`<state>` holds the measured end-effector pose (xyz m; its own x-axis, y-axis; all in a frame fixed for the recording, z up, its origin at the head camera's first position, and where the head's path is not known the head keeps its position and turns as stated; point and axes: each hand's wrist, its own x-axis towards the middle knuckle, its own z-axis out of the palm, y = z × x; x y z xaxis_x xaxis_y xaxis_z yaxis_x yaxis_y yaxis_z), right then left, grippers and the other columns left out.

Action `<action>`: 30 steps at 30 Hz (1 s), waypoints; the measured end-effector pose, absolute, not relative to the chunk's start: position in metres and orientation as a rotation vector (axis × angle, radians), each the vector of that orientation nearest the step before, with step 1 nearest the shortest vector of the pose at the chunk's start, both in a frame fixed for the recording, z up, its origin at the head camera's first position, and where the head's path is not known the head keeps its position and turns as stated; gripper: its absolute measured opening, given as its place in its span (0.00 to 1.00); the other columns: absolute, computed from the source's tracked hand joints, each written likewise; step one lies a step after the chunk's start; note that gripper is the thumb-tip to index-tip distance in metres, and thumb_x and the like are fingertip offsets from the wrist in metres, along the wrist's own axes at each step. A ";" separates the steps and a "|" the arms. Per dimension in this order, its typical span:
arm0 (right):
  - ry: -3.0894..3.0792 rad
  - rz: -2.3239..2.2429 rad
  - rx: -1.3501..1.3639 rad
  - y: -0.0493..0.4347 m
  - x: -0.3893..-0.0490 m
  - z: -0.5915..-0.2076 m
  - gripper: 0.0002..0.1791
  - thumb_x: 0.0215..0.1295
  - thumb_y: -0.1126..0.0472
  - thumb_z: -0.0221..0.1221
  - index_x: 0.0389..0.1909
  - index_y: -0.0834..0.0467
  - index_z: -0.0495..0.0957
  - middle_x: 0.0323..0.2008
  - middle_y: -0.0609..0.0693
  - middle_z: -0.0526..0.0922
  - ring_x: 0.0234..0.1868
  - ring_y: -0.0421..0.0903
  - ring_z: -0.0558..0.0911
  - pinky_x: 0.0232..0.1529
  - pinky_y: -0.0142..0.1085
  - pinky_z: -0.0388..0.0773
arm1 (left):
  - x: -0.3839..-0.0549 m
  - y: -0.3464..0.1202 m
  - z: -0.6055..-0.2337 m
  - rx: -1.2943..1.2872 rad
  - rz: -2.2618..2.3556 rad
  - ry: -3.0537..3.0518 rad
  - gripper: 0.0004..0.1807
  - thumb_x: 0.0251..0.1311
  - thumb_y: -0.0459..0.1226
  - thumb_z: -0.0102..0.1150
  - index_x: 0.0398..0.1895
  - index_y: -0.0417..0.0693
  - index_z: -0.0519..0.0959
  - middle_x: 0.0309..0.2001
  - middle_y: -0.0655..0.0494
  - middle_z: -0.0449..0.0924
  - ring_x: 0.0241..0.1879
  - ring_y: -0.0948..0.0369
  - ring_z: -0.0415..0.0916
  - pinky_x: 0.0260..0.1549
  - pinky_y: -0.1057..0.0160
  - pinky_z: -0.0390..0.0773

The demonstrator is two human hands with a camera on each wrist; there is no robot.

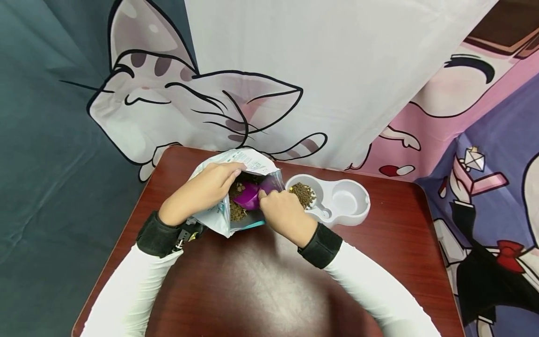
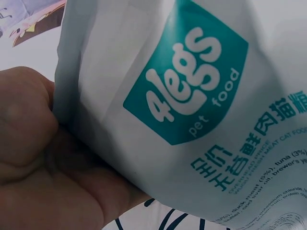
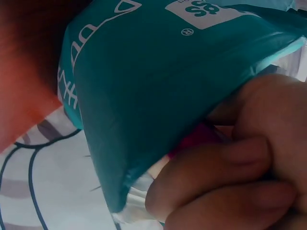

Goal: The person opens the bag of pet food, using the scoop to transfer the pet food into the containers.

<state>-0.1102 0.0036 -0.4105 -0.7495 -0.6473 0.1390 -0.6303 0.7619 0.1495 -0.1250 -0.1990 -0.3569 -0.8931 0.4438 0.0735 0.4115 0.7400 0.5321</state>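
A white and teal bag of cat food (image 1: 216,219) stands with its mouth open on the table, brown kibble (image 1: 237,211) showing inside. My left hand (image 1: 202,189) grips the bag's left edge, fingers over the rim; the left wrist view has its thumb side against the printed wall (image 2: 187,86). Inside the mouth, a purple scoop (image 1: 248,198) lies tilted among the kibble. My right hand (image 1: 286,214) holds the scoop by its handle at the bag's right rim. In the right wrist view, curled fingers (image 3: 216,187) mostly hide the scoop behind the teal bag wall.
Right of the bag is a white double pet bowl (image 1: 330,216), with kibble (image 1: 302,194) in its left basin. The brown table (image 1: 404,252) backs onto a hanging cartoon-cat cloth (image 1: 320,70).
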 end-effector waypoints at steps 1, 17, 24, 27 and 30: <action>-2.785 -0.131 1.011 0.003 -0.111 -0.411 0.11 0.63 0.61 0.57 0.45 0.56 0.81 0.24 0.54 0.82 0.19 0.52 0.79 0.16 0.45 0.77 | -0.125 -0.199 -0.357 0.712 0.859 2.875 0.18 0.73 0.35 0.42 0.58 0.37 0.75 0.55 0.45 0.80 0.60 0.51 0.74 0.62 0.49 0.71; -2.865 0.050 0.971 -0.004 -0.124 -0.424 0.08 0.65 0.55 0.58 0.40 0.53 0.81 0.26 0.53 0.84 0.21 0.55 0.81 0.16 0.48 0.77 | -0.124 -0.196 -0.357 0.719 0.878 2.868 0.18 0.73 0.35 0.42 0.58 0.37 0.75 0.56 0.45 0.79 0.60 0.52 0.74 0.62 0.50 0.71; -2.888 0.120 0.965 -0.008 -0.131 -0.433 0.11 0.65 0.51 0.59 0.43 0.51 0.80 0.27 0.52 0.85 0.23 0.54 0.82 0.17 0.49 0.77 | -0.124 -0.198 -0.357 0.718 0.866 2.875 0.18 0.73 0.34 0.42 0.59 0.36 0.75 0.57 0.44 0.79 0.61 0.51 0.73 0.62 0.49 0.71; -2.853 0.126 0.976 -0.011 -0.133 -0.439 0.12 0.65 0.51 0.59 0.46 0.51 0.80 0.28 0.52 0.85 0.25 0.54 0.83 0.18 0.49 0.78 | -0.124 -0.199 -0.357 0.721 0.866 2.871 0.18 0.72 0.34 0.42 0.59 0.36 0.75 0.57 0.44 0.79 0.61 0.51 0.73 0.62 0.49 0.71; -2.846 0.132 0.966 -0.013 -0.134 -0.443 0.14 0.65 0.50 0.59 0.48 0.51 0.80 0.29 0.51 0.85 0.28 0.53 0.85 0.20 0.49 0.80 | -0.125 -0.198 -0.357 0.723 0.868 2.861 0.18 0.73 0.34 0.42 0.59 0.37 0.75 0.57 0.45 0.79 0.61 0.51 0.73 0.62 0.50 0.71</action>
<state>-0.1337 -0.0129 -0.4434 -0.7856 -0.5993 0.1537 -0.6109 0.7907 -0.0400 -0.1246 -0.1979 -0.3569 -0.8876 0.4551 0.0712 0.4179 0.7306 0.5400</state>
